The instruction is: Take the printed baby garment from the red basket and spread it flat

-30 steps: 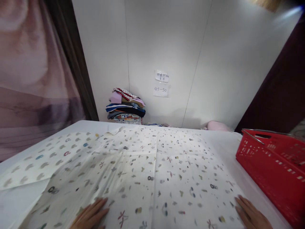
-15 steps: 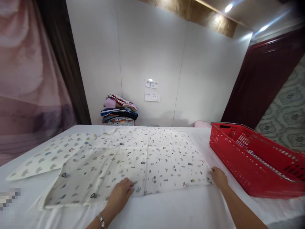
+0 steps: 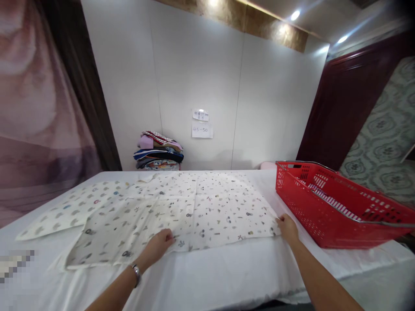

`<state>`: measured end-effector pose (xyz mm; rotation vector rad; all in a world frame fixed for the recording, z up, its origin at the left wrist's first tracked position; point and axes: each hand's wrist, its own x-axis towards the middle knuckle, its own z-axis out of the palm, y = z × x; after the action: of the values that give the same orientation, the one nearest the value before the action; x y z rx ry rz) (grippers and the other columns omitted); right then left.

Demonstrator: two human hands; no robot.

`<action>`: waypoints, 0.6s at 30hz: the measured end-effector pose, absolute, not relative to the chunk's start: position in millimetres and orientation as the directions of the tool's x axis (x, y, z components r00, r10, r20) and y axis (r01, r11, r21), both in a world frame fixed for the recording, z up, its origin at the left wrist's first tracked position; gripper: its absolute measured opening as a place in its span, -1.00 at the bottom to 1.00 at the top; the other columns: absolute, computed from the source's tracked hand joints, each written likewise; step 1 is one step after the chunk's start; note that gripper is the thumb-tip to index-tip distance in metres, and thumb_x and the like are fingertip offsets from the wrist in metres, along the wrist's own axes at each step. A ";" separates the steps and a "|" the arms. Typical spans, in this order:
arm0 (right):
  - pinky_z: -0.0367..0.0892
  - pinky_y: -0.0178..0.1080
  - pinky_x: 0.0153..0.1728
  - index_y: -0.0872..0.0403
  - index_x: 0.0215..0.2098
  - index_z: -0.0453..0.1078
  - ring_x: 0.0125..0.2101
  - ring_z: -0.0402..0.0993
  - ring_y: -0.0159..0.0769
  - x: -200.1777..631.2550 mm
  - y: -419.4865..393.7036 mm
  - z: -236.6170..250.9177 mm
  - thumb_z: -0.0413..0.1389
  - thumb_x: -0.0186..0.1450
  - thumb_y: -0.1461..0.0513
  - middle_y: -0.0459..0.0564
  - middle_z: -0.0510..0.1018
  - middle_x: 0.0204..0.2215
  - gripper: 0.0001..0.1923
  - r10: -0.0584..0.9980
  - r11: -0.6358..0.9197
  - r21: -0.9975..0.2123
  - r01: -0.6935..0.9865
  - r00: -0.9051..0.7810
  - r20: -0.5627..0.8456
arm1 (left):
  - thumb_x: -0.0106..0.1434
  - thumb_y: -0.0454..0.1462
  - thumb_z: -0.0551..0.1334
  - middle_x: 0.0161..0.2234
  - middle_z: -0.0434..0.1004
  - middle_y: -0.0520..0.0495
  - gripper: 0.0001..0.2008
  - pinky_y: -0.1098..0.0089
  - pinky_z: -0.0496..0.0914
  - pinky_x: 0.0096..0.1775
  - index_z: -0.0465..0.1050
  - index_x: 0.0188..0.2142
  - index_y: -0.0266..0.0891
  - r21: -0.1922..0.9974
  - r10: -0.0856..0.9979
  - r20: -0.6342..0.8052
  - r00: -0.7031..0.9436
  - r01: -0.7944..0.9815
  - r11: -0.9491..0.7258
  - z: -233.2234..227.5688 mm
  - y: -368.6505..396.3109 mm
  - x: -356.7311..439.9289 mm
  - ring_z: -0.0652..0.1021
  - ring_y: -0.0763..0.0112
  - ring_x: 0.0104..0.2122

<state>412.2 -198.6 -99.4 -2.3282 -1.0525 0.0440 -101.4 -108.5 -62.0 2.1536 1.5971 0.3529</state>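
Observation:
A thin white cloth (image 3: 223,211) with a small scattered print lies spread over the white-covered table. Its left part looks greyer and overlaps a second pale cloth (image 3: 69,211) with a cloud-like print. My left hand (image 3: 160,242), with a metal bracelet on the wrist, pinches the front edge of the scattered-print cloth near its middle. At the front right corner of the same cloth, my right hand (image 3: 287,226) has its fingers closed on the fabric. Both hands rest low, close to the table surface.
To the right stands a red plastic basket (image 3: 324,229) with metal handles and striped fabric inside. A stack of folded clothes (image 3: 158,151) sits beyond the table's far edge, against the wall. Paper signs (image 3: 201,129) hang on that wall. A pink curtain (image 3: 42,116) drapes at the left.
The view has shifted, so the basket and wall appear further left. My left hand's fingers have closed more tightly at the cloth's front edge. The cloth still lies spread out.

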 end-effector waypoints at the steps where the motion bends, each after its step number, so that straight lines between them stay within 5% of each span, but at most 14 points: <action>1: 0.15 -0.30 -0.48 0.06 -0.49 0.27 -0.47 0.35 -0.28 414.1 -199.7 -100.0 -0.03 0.15 0.11 -0.03 0.45 -0.53 -0.81 0.686 -0.484 -0.562 0.671 0.689 0.232 | 0.14 -0.24 0.03 -0.53 0.32 0.05 -0.87 0.42 0.15 -0.40 0.19 -0.51 -0.21 0.498 0.955 -0.046 0.294 0.835 -0.234 -54.4 -111.3 -101.8 0.36 0.41 -0.47; 5: 0.19 -0.28 -0.44 0.06 -0.52 0.24 -0.48 0.33 -0.28 422.5 -208.5 -108.5 -0.01 0.07 0.03 -0.05 0.43 -0.56 -0.74 0.632 -0.307 -0.704 0.641 0.690 0.353 | 0.18 -0.18 0.00 -0.52 0.28 0.07 -0.83 0.43 0.16 -0.40 0.18 -0.47 -0.19 0.520 0.936 0.058 0.347 0.790 -0.325 -34.8 -128.3 -109.7 0.34 0.43 -0.48; 12: 0.19 -0.28 -0.49 0.05 -0.58 0.21 -0.54 0.28 -0.31 429.4 -229.6 -128.0 0.04 -0.05 0.02 -0.12 0.34 -0.65 -0.73 0.630 -0.226 -0.844 0.486 0.734 0.254 | 0.15 -0.23 0.02 -0.52 0.31 0.05 -0.87 0.41 0.18 -0.38 0.18 -0.50 -0.19 0.489 0.914 0.014 0.406 0.794 -0.360 -53.5 -147.5 -128.5 0.35 0.42 -0.48; 18: 0.27 -0.25 -0.50 0.13 -0.12 0.33 -0.51 0.41 -0.24 419.5 -231.7 -110.8 0.14 -0.12 0.05 -0.05 0.47 -0.48 -0.40 0.689 -0.283 -0.919 0.276 0.725 0.006 | 0.09 -0.27 0.04 -0.53 0.32 0.05 -0.89 0.42 0.17 -0.39 0.19 -0.54 -0.22 0.466 0.923 -0.029 0.384 0.822 -0.327 -57.2 -147.3 -123.3 0.37 0.43 -0.48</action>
<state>419.5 -231.7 -110.8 -1.8651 -0.7494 0.4858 -123.3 -147.3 -57.2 2.2424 1.5073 0.3384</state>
